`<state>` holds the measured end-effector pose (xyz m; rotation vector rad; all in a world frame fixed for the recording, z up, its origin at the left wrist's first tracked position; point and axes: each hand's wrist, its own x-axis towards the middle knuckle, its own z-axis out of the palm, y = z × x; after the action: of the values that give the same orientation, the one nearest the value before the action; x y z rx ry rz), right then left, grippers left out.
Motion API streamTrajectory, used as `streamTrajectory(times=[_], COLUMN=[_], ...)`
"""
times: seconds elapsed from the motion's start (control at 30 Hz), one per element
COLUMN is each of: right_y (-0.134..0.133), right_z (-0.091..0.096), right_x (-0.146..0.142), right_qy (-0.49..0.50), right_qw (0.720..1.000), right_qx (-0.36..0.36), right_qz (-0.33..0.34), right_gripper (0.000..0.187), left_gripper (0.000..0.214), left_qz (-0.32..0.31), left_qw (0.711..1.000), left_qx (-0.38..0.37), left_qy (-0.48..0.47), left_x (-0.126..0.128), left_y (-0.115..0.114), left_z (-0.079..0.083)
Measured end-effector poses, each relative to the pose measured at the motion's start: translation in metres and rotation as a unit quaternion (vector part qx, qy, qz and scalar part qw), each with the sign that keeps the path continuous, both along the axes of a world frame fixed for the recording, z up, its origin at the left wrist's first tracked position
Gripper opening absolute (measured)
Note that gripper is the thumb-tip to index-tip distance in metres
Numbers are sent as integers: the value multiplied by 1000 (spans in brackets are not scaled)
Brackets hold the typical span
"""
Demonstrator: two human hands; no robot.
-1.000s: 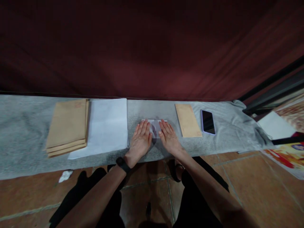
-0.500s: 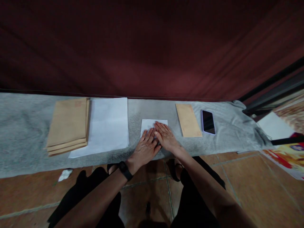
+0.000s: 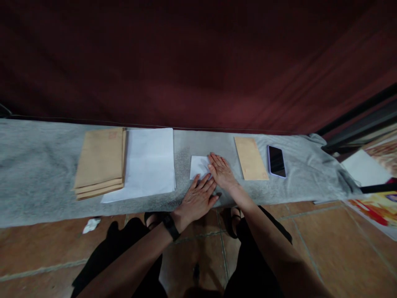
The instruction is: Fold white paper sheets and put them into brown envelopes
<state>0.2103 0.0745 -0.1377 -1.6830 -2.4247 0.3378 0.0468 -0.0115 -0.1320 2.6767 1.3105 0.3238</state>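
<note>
Small rectangular white paper [image 3: 198, 166] on soft grey cloth [image 3: 204, 142]

The paper's long axis appears to run left to right: one end faces left, the other is hidden beneath the right hand [image 3: 223, 174]. The left hand [image 3: 198, 199] overlaps the near edge. Both hands lie open, palms down, left of a flat tan envelope [image 3: 251, 159].

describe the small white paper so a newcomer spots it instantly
On the grey cloth, between large white sheets and lone brown envelope, lies the small white paper. The right hand covers its right end, the left hand reaches its near edge. White, unlike the envelope, it is far smaller than the sheets.
</note>
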Motion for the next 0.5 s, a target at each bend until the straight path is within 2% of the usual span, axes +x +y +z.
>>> streamTrajectory(times=[0.27,0.5], right_y=[7,0], right_z=[-5,-4], right_x=[2,1], right_qy=[-7,41], right_qw=[999,995], right_qx=[12,57], right_qz=[-45,-71], right_gripper=[62,66], left_gripper=[61,57], left_qz=[1,26], left_qw=[1000,999], left_qx=[-19,-10], left_qy=[1,-24], left_x=[1,0], left_y=[-2,0], left_z=[5,4])
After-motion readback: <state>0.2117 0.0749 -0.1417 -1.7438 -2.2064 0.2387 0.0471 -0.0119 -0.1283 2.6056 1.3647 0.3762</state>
